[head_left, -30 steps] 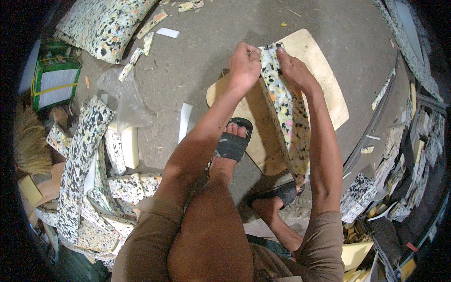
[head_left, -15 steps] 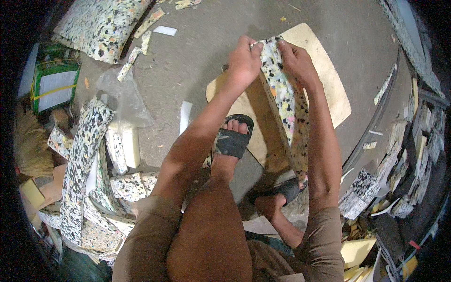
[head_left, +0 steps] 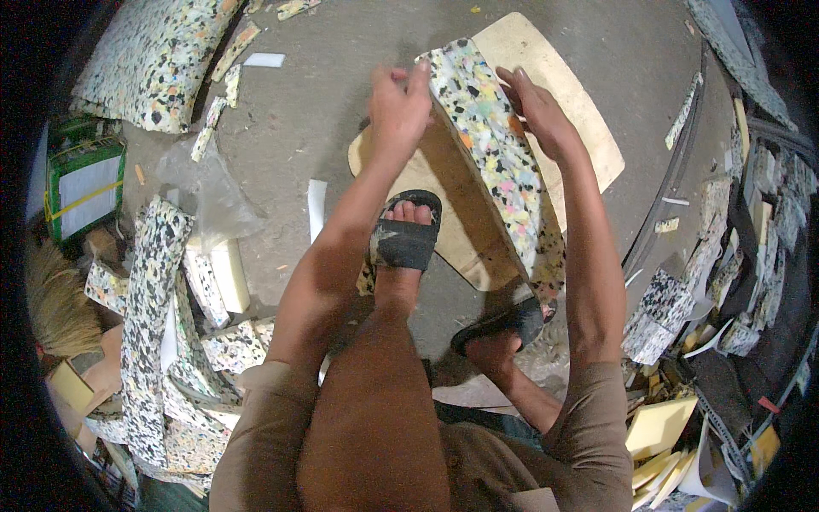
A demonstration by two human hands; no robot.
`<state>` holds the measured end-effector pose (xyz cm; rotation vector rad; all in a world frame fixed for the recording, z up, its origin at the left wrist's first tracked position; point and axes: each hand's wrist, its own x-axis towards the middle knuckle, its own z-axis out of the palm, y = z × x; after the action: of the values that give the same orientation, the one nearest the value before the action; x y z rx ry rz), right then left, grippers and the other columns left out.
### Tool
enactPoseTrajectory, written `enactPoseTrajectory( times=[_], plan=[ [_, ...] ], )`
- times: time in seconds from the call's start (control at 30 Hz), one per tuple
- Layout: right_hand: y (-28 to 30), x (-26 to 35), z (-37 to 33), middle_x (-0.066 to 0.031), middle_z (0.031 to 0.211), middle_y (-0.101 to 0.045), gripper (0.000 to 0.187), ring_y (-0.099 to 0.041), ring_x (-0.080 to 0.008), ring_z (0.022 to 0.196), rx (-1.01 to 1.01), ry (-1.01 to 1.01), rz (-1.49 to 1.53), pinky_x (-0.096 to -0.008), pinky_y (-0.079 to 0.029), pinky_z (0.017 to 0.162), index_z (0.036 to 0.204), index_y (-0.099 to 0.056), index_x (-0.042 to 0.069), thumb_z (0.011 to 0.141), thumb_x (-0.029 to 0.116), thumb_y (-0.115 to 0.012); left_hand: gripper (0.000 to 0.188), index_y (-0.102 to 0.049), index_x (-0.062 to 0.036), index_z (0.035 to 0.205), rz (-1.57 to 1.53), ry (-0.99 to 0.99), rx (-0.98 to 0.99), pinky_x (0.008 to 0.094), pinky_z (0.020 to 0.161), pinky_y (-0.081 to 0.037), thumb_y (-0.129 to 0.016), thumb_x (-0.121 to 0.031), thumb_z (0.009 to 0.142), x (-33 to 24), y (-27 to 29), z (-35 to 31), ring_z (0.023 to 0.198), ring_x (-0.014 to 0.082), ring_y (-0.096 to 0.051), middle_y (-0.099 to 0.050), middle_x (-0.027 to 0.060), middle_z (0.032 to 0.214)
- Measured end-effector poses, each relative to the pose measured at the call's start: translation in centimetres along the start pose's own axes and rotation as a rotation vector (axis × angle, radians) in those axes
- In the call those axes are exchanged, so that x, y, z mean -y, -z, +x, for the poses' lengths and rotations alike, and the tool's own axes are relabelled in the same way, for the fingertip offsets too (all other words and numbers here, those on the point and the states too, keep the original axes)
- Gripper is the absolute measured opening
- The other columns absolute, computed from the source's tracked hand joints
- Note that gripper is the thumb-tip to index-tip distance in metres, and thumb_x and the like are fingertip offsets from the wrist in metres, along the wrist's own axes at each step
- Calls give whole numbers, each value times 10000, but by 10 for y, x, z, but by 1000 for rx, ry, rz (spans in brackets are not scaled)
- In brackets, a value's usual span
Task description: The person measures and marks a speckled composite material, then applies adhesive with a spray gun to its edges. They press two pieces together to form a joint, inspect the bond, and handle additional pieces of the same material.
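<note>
A long strip of speckled, many-coloured foam lies slantwise in front of me, its near end by my right sandal. Under it is a flat tan board with rounded corners, partly covered by the strip and its shadow. My left hand is at the strip's far left corner, fingers apart, the thumb close to the edge; whether it touches is hard to tell. On the opposite side, my right hand is open beside the strip's right edge, its fingers loosely bent and gripping nothing.
My sandalled foot rests beside the board. Speckled foam offcuts are heaped at left, near a plastic bag, a green strapped bundle and a straw broom. A large foam slab lies far left; more scraps pile up at right.
Both hands have let go of the foam strip's far end and moved apart. The strip's top face now lies more broadly in view. The whole view has shifted slightly.
</note>
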<state>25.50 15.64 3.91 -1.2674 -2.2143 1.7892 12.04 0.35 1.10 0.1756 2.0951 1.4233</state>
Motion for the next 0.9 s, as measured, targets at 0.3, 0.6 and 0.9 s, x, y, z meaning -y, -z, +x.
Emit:
enactPoseTrajectory(
  times=[0.3, 0.6, 0.9],
  plan=[
    [-10, -15, -40, -263, 1266, -615, 572, -583, -376, 1185, -6, 59, -280, -413, -420, 1036, 1393, -529, 44, 1053, 445, -305, 558, -634, 62, 880, 211, -15, 325, 342, 525, -513, -547, -482, 969, 21, -15, -49, 577, 198, -639, -640, 103, 710],
    [-9, -22, -33, -267, 1094, -674, 591, -631, -324, 1029, 5, 107, -325, -412, -456, 946, 1216, -614, -37, 1059, 454, -324, 482, -618, 81, 890, 145, -40, 390, 476, 746, -472, -498, -374, 995, 28, -12, -46, 784, 415, -632, -641, 272, 819],
    [-13, -12, -36, -272, 1165, -648, 661, -605, -335, 1106, 78, 69, -400, -402, -436, 988, 1297, -552, -37, 1051, 516, -287, 519, -613, 69, 884, 166, -180, 454, 418, 679, -517, -472, -415, 1007, 21, -8, -39, 761, 299, -645, -631, 213, 785]
  ],
)
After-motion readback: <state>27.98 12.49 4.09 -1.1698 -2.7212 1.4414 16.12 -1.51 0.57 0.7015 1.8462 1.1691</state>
